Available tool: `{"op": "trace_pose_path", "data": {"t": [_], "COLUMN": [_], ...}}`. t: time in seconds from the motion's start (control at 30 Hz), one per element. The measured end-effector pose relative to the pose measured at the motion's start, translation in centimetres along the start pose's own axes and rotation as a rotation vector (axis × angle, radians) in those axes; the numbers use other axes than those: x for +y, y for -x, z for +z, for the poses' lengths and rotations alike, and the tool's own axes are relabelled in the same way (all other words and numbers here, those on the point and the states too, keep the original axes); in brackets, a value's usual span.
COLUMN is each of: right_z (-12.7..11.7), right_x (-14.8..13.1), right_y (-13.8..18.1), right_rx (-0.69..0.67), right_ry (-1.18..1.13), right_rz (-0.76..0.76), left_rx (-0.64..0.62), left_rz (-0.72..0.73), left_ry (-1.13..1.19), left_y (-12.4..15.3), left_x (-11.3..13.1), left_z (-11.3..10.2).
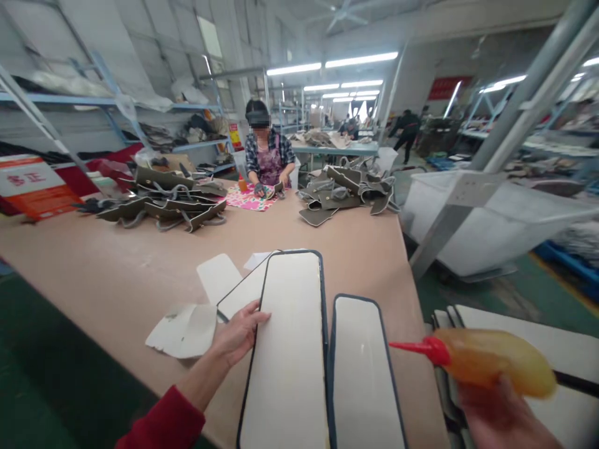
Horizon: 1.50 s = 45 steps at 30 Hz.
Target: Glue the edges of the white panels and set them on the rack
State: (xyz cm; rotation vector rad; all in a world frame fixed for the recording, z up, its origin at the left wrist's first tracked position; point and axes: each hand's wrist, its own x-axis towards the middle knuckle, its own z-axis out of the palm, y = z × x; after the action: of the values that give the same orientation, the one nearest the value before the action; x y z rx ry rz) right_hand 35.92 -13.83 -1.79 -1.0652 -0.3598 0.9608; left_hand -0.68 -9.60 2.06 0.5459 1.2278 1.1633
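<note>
My left hand (241,333) grips the left edge of a long white panel (292,349) with a dark rim, thumb on its face. To the right of it lies a narrower white panel (364,368), also dark-edged. At the lower right my right hand (505,411) is closed around a glue bottle (496,362) of yellowish liquid. Its red nozzle points left, toward the narrower panel but apart from it. Beneath and left of the long panel are another white panel (246,290) and a creased white sheet (185,330).
Dark pieces with straps (163,199) are heaped at the table's far left, and a similar pile (346,190) lies far right. A co-worker (269,149) works across the table (374,262). More panels (524,333) are stacked at right, below a metal post (472,193) and white bin (505,224).
</note>
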Motion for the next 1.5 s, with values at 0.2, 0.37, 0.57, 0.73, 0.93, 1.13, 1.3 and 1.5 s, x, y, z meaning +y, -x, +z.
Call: {"op": "trace_pose_path", "data": {"t": [0.2, 0.37, 0.57, 0.73, 0.93, 1.13, 1.3, 1.5], "right_z": [8.3, 10.8, 13.3, 14.5, 15.2, 15.8, 16.2, 16.3], "right_x": [-2.6, -1.9, -2.2, -2.2, -1.8, -1.5, -1.0, -0.4], "right_y": [1.1, 0.5, 1.0, 1.6, 2.5, 3.1, 3.9, 5.0], "right_rx": [0.023, -0.106, -0.131, -0.149, -0.155, -0.178, -0.203, -0.217], "right_ry": [-0.176, -0.191, -0.200, -0.189, -0.173, -0.156, -0.134, -0.096], "right_rz": [-0.049, -0.093, -0.223, -0.286, -0.322, -0.314, -0.290, -0.248], "left_rx": [-0.177, -0.320, -0.385, -0.397, -0.399, -0.422, -0.415, -0.419], "left_rz": [0.037, 0.067, 0.037, 0.023, 0.018, 0.029, 0.039, 0.030], "left_ry": [-0.117, -0.228, -0.324, -0.315, -0.283, -0.244, -0.223, -0.209], "left_y": [0.7, 1.4, 1.7, 1.9, 1.8, 1.4, 1.2, 0.7], "left_x": [2.6, 5.5, 8.3, 9.6, 10.4, 10.8, 11.3, 11.3], "left_z": [-0.1, -1.1, -2.5, -2.9, -3.2, -4.1, -4.5, -4.8]}}
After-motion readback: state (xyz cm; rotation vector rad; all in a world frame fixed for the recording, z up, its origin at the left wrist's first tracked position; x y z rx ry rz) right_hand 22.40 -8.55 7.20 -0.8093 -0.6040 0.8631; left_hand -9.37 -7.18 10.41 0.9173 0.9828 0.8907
